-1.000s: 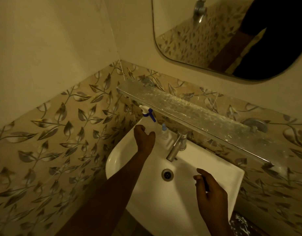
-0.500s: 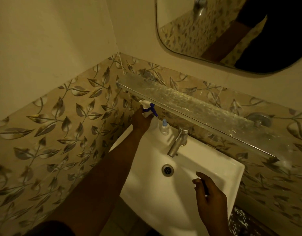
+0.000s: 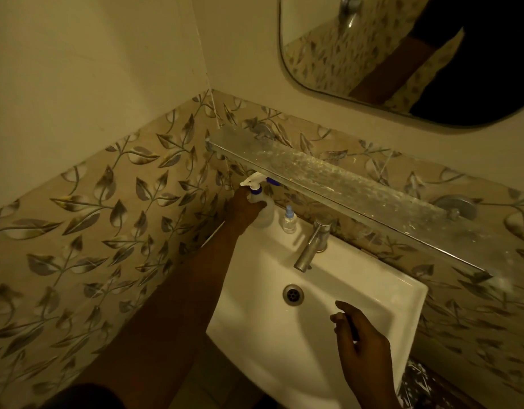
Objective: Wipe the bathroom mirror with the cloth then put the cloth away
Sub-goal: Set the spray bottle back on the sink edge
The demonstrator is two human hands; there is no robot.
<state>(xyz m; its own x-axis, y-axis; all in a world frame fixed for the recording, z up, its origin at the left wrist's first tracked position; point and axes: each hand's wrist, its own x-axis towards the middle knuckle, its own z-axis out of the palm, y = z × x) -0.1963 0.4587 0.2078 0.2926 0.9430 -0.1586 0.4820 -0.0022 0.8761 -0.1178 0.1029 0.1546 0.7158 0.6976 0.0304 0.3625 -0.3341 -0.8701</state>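
Left hand [image 3: 245,208] has reached from above the sink's [image 3: 402,293] back corner to the spray bottle [image 3: 262,206] under the shelf [image 3: 328,178]. Fingers now wrapped round its body, below the nozzle.

A white washbasin [image 3: 373,293] is fixed into the corner of the leaf-patterned tiled walls. On its back ledge, at the left corner, stands a clear spray bottle [image 3: 262,212] with a white and blue trigger head, and just beside it to the right a small clear bottle [image 3: 289,219] with a blue cap. A metal tap [image 3: 312,246] rises from the ledge further right. Above the basin, a speckled glass shelf [image 3: 343,178] runs along the wall with nothing on it.
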